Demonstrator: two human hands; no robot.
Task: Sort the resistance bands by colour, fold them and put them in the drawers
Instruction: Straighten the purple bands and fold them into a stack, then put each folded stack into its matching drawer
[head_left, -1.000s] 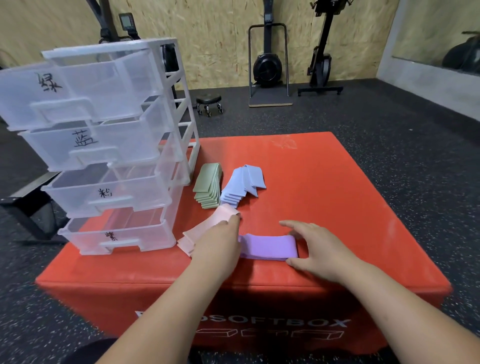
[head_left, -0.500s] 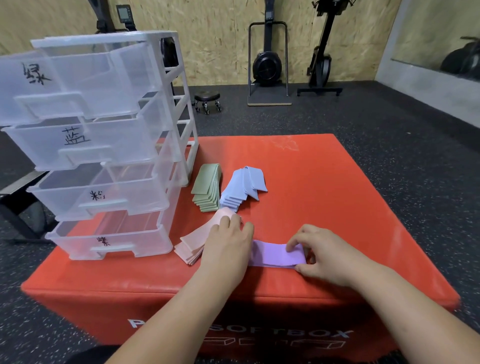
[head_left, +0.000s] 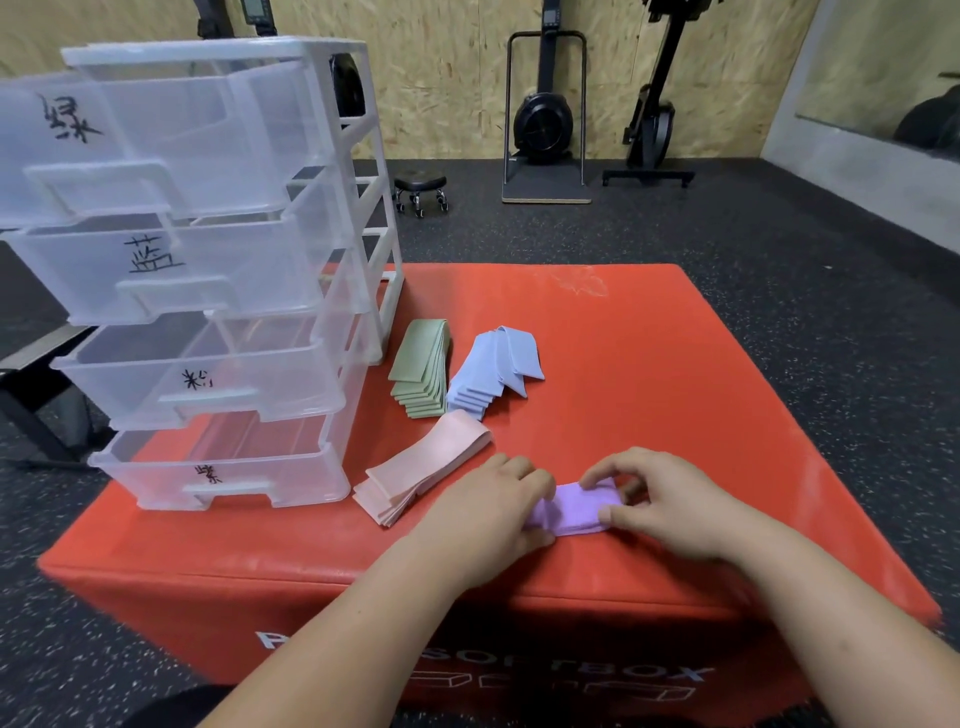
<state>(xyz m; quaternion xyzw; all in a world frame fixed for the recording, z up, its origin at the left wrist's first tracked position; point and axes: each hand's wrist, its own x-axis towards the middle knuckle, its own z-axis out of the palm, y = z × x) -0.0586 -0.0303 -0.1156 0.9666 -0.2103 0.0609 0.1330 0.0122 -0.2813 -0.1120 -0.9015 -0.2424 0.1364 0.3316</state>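
While btw 2 hands (head_left: 488, 512) (head_left: 670, 512): 1 band (head_left: 582, 508)

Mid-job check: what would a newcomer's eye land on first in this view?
The bright orange soft box fills the middle, with a clear drawer tower on its left side, all four drawers pulled out. Near the front edge, the left grip and right grip pinch a purple band between them. A green stack, blue stack and pink stack of bands lie just right of the tower.
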